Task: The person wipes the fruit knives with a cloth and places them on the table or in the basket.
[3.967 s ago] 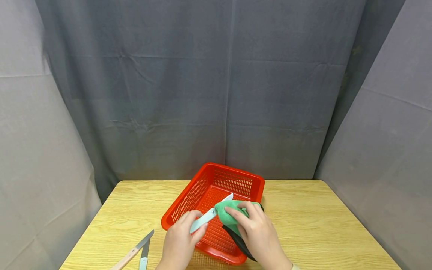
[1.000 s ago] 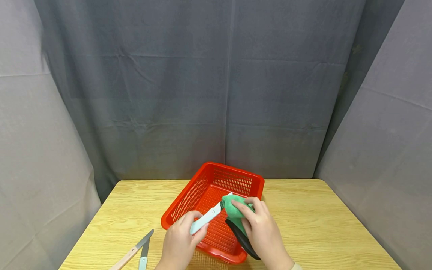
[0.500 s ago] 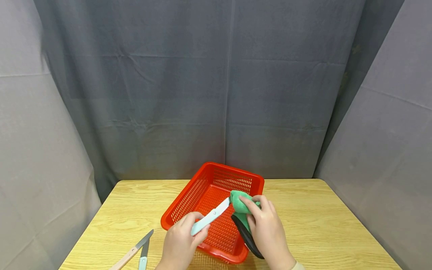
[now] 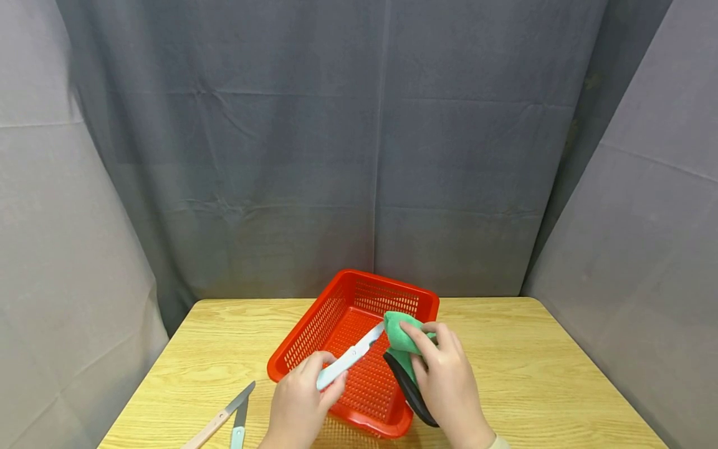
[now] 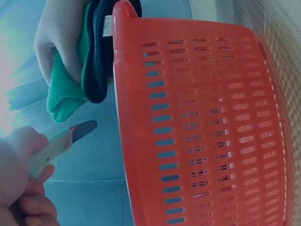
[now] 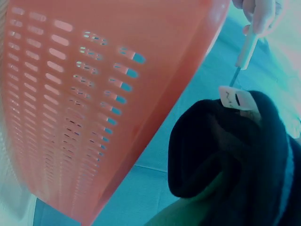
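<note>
Over the red basket (image 4: 395,289), my left hand (image 4: 297,402) grips a small knife (image 4: 341,366) by its pale blue handle, blade pointing up and away to the right. My right hand (image 4: 449,380) pinches a folded green cloth (image 4: 399,337) with a black edge that hangs down beside the palm. The blade tip lies right at the cloth's left edge in the head view. From the left wrist, the knife blade (image 5: 85,130) shows bare, a little apart from the cloth (image 5: 66,96). The black part of the cloth (image 6: 256,155) hides my right fingers in the right wrist view.
On the wooden table (image 4: 538,374), left of the basket, lie a knife with a pinkish handle (image 4: 209,431) and another with a pale blue handle (image 4: 238,436), their blades crossing. Grey curtains (image 4: 291,156) stand behind and at both sides.
The cloth covered much of the blade; it has slid along towards the tip with my right hand, up and right, and the blade is now uncovered. My left hand has barely moved.
</note>
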`<state>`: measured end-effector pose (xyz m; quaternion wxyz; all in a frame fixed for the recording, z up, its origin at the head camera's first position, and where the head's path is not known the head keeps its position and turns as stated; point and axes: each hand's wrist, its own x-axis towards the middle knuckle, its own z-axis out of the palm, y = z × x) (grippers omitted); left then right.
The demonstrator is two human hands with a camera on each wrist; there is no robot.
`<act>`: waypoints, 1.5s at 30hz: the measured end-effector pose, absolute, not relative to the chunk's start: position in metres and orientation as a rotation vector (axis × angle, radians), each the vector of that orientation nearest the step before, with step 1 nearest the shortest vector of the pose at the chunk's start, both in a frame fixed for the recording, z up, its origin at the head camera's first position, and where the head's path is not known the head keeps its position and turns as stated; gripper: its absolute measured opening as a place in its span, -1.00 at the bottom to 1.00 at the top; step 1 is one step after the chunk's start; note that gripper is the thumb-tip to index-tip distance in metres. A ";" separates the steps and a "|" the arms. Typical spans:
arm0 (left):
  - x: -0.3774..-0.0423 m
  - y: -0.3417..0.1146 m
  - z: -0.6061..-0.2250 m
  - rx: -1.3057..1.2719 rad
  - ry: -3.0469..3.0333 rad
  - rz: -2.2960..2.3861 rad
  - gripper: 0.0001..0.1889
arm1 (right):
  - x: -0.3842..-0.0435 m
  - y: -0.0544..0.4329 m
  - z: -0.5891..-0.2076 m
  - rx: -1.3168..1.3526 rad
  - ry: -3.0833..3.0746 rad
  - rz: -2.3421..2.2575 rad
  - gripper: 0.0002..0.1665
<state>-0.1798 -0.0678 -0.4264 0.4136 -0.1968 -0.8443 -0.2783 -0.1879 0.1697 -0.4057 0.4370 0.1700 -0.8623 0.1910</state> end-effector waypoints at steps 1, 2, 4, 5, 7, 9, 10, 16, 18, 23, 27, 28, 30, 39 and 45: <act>-0.180 -0.068 -0.426 -0.491 -2.127 -0.701 -0.64 | -0.187 0.169 -0.405 0.442 -2.140 0.468 -0.29; -0.180 -0.068 -0.426 -0.487 -2.131 -0.702 -0.64 | -0.187 0.168 -0.405 0.463 -2.136 0.462 -0.28; -0.179 -0.068 -0.426 -0.483 -2.138 -0.709 -0.64 | -0.185 0.167 -0.405 0.505 -2.132 0.458 -0.27; -0.179 -0.068 -0.426 -0.481 -2.140 -0.711 -0.64 | -0.185 0.166 -0.405 0.525 -2.133 0.459 -0.26; -0.179 -0.067 -0.425 -0.479 -2.145 -0.714 -0.64 | -0.184 0.164 -0.405 0.556 -2.137 0.465 -0.23; -0.179 -0.067 -0.425 -0.477 -2.147 -0.716 -0.65 | -0.183 0.162 -0.405 0.583 -2.142 0.468 -0.22; -0.179 -0.067 -0.425 -0.477 -2.146 -0.714 -0.65 | -0.183 0.162 -0.406 0.593 -2.143 0.467 -0.22; -0.178 -0.066 -0.426 -0.488 -2.122 -0.714 -0.64 | -0.184 0.159 -0.409 0.647 -2.134 0.453 -0.22; -0.178 -0.065 -0.426 -0.493 -2.108 -0.709 -0.63 | -0.184 0.158 -0.410 0.660 -2.134 0.449 -0.23; -0.178 -0.064 -0.428 -0.492 -2.102 -0.687 -0.62 | -0.183 0.156 -0.411 0.660 -2.163 0.451 -0.23; -0.178 -0.065 -0.428 -0.497 -2.108 -0.690 -0.61 | -0.184 0.156 -0.413 0.655 -2.173 0.453 -0.24; -0.178 -0.065 -0.428 -0.501 -2.107 -0.694 -0.61 | -0.184 0.156 -0.413 0.655 -2.171 0.454 -0.24; -0.178 -0.065 -0.428 -0.509 -2.106 -0.696 -0.61 | -0.184 0.156 -0.414 0.653 -2.168 0.457 -0.24; -0.178 -0.066 -0.427 -0.540 -2.087 -0.689 -0.61 | -0.187 0.158 -0.415 0.563 -2.176 0.461 -0.25; -0.177 -0.065 -0.426 -0.543 -2.086 -0.699 -0.61 | -0.189 0.161 -0.416 0.503 -2.165 0.454 -0.28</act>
